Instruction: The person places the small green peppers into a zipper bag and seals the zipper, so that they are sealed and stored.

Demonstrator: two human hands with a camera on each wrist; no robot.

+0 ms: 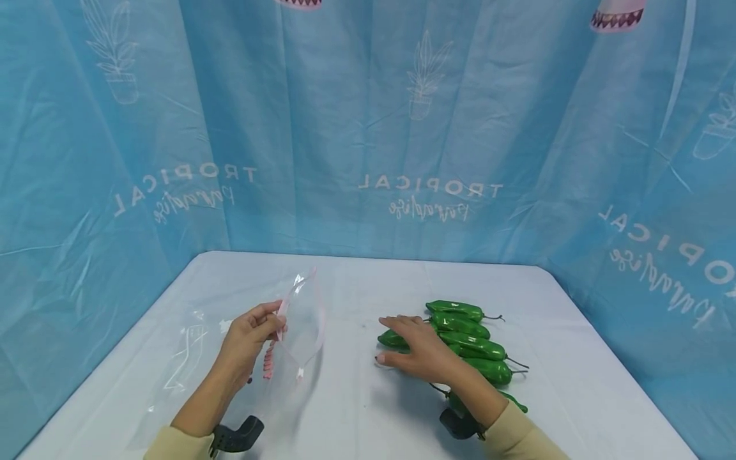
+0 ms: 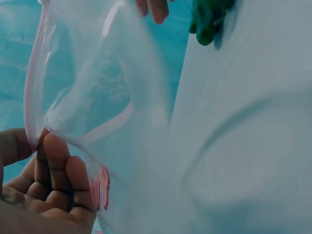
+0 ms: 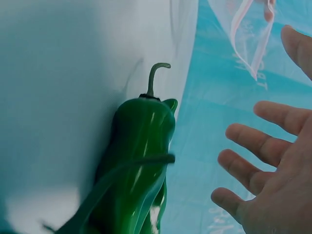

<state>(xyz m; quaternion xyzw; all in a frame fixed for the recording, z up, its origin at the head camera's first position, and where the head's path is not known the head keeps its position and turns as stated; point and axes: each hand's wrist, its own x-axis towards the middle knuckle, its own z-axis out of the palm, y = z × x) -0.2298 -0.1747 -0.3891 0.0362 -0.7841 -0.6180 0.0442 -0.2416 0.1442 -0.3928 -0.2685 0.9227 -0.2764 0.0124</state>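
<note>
Head view: the left hand [image 1: 248, 340], reaching forward, pinches the pink-edged rim of one clear plastic zip bag [image 1: 305, 316], its mouth gaping, above the left half of the white table [image 1: 345, 409]. The right hand [image 1: 422, 351], fingers spread and holding nothing, hovers over long glossy green peppers [image 1: 474, 346]; at least five show, the exact count partly hidden.
</note>
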